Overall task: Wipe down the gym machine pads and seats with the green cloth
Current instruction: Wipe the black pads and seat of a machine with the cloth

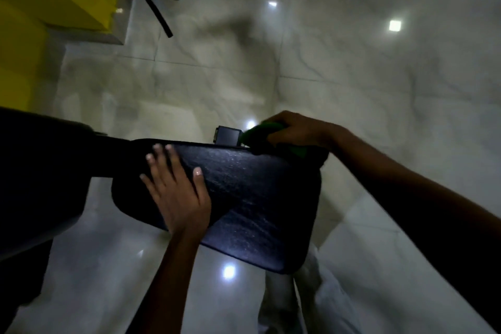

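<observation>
Here the left hand (176,192) lies flat and open on the dark seat pad (244,198) to steady it, while the right hand (292,130) grips the green cloth (271,135), seemingly bunched, at the pad's far edge, so long overlapping strokes toward the body would suit

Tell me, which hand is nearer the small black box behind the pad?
Right. The right hand, gripping the green cloth, is beside the black box; the left hand rests farther off.

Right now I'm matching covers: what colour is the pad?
Black, faintly scuffed pad; head view shows it best.
</observation>
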The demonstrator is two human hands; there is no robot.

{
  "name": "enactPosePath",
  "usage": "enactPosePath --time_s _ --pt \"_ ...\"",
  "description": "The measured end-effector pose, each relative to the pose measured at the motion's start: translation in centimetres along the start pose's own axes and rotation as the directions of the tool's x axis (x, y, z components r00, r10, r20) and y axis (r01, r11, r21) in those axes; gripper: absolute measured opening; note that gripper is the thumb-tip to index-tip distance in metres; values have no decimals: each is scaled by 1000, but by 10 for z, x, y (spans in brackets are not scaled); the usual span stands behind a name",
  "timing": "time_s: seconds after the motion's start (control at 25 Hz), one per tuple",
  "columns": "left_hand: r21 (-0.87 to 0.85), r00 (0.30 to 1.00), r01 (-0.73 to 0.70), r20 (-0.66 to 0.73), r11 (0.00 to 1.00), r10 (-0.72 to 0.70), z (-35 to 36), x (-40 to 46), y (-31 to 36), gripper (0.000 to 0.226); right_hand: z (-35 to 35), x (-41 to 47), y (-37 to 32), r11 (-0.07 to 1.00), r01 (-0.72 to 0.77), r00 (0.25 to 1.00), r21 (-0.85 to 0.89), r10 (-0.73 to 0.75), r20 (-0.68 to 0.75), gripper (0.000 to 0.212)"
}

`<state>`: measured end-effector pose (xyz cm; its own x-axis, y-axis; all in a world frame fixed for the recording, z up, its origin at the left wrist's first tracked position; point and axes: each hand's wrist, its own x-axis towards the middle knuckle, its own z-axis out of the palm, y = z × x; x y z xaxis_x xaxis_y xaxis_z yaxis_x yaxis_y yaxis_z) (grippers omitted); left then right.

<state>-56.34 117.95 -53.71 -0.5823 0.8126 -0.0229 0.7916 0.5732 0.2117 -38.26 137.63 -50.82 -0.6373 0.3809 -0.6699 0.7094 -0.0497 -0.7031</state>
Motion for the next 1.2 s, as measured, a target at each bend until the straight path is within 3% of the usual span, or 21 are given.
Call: enactPosePath --time_s 0.12,0.24,0.32,0.48,0.56,0.72,0.88,1.0,1.08,1.2 --pt "24 921 -374 123 927 369 -4 -11 18 60 2 -4 3 1000 16 1000 -8 -16 -24 45" --pt "14 817 -554 200 833 540 -5 -30 38 58 -6 -44 34 997 27 993 69 -19 -114 35" --pt "40 799 -582 215 813 561 -5 -34 41 58 -7 -60 41 987 6 991 159 14 -130 27" --pt "86 759 -638 237 765 606 -8 -30 37 58 0 -49 30 985 -31 985 169 59 -162 34" --pt "58 665 -731 281 680 692 -10 -25 37 57 9 -59 42 961 6 963 276 69 -261 33" --pt "-14 356 -923 354 385 865 -11 6 32 58 39 -98 65 838 95 850 538 213 -482 23" --pt "-70 173 -974 384 215 907 -14 21 33 57 48 -70 50 854 92 771 512 264 -579 25" --pt "-95 80 -987 388 126 918 -14 24 36 56 65 -79 51 771 176 681 612 354 -641 29" --pt "-108 22 -992 378 67 925 -12 25 38 56 100 -105 59 691 241 583 681 458 -671 29" --pt "-128 4 -990 361 54 932 -13 27 37 57 150 -132 61 611 237 532 755 569 -627 28"
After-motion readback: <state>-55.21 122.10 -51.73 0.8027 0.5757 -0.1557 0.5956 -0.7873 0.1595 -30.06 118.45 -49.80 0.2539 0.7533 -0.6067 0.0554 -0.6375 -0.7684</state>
